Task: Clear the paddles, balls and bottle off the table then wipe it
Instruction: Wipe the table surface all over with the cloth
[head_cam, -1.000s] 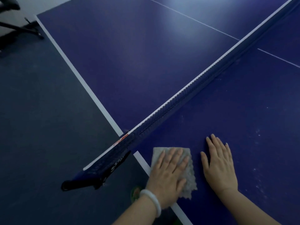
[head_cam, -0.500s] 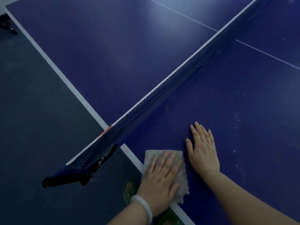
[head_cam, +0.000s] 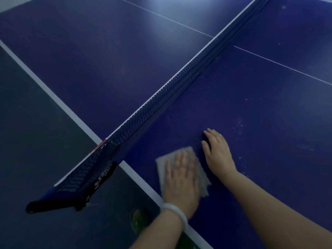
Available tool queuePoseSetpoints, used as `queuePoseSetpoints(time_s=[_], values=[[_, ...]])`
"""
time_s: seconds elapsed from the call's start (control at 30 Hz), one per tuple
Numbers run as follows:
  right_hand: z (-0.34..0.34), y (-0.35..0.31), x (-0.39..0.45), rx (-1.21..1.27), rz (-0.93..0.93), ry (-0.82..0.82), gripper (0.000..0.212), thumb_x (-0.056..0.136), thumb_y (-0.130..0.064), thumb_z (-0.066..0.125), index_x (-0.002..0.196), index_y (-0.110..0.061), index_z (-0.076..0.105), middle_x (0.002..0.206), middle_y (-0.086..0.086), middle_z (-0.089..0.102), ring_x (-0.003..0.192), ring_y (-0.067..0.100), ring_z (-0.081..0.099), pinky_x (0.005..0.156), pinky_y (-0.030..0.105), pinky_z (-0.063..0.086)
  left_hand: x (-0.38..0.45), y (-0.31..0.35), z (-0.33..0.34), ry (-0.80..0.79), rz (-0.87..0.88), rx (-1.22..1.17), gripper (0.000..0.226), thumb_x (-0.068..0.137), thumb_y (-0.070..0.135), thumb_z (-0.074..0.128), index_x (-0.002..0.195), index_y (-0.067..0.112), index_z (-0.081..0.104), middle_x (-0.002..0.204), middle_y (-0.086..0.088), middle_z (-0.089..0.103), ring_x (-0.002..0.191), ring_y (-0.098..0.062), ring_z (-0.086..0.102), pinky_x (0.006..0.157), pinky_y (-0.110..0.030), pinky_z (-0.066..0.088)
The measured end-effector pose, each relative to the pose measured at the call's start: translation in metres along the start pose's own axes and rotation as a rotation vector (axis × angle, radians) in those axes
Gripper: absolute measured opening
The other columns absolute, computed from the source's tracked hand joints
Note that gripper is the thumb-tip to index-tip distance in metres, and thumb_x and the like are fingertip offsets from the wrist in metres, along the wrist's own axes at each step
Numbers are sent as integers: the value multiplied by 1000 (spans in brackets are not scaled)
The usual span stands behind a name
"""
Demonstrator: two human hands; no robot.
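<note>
Nearest, by the white side line of the worktop [head_cam: 269,108]: left hand [head_cam: 180,178], pale bangle [head_cam: 175,212] at the wrist, laid flat with straight fingers spread on a grey cloth [head_cam: 201,178], pressing it to the blue surface; blurred, so likely mid-stroke. Just beside it, right hand [head_cam: 218,153] also flat on the bare surface, fingers straight and close together, holding nothing, probably bracing. Below the worktop edge, a green shape on the dark floor [head_cam: 32,141], too dim to name. Farther out, the net [head_cam: 179,87] running diagonally across, its clamp bracket [head_cam: 79,182] jutting past the side line. Beyond the right hand, pale specks and smears scattered over the near half. Past the net, the far half, blue with a thin centre line and a soft glare. No paddles, balls or bottle anywhere in view, so clearing judged done as far as visible. Wiping judged barely begun: cloth only at the near corner by the net post, marks left to the right, far half not yet reached, and much of the worktop out of frame.
</note>
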State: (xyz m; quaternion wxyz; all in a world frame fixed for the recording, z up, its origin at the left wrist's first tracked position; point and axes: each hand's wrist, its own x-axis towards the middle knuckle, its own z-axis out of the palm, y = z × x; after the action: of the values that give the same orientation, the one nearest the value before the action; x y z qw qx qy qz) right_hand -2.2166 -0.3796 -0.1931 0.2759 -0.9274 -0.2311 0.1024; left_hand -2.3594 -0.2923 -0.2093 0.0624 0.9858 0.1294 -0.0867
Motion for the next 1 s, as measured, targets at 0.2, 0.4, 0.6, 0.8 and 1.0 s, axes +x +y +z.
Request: queuePoseSetpoints(time_s=[0.2, 0.4, 0.6, 0.8, 1.0], values=[[-14, 12, 22, -4, 40, 13, 48, 105, -29, 38, 149, -11, 36, 157, 3, 31, 147, 16, 20, 123, 33, 11, -21, -13, 4, 17, -12, 18, 64, 97, 46, 6, 156, 21, -4, 163, 0, -12, 150, -21, -13, 118, -58, -2], [0, 15, 21, -79, 61, 70, 54, 103, -39, 32, 150, -15, 34, 159, -2, 27, 148, 16, 14, 122, 29, 5, 45, -77, -16, 30, -239, -31, 61, 94, 47, -15, 151, 26, -24, 160, 4, -24, 147, -16, -24, 120, -52, -8], [4, 19, 24, -109, 94, 55, 61, 98, -49, 26, 151, -20, 32, 159, -7, 24, 148, 15, 12, 121, 31, 7, 145, -70, -33, 76, -188, -84, 60, 98, 46, 5, 150, 28, -19, 162, 4, -18, 148, -15, -18, 119, -46, -10], [1, 18, 24, -102, 146, 29, 69, 94, -58, 18, 154, -24, 25, 160, -9, 20, 149, 13, 11, 121, 31, 7, 134, -53, -31, 9, 316, 108, 62, 100, 45, 8, 156, 23, -9, 164, 0, -14, 149, -17, -19, 120, -54, -1], [0, 16, 24, -136, 167, 18, 64, 97, -55, 22, 153, -25, 25, 160, -13, 17, 148, 12, 9, 119, 27, 3, 136, -110, -35, 15, 134, 88, 61, 98, 46, 1, 153, 27, -17, 162, 5, -20, 147, -13, -22, 121, -50, -6]])
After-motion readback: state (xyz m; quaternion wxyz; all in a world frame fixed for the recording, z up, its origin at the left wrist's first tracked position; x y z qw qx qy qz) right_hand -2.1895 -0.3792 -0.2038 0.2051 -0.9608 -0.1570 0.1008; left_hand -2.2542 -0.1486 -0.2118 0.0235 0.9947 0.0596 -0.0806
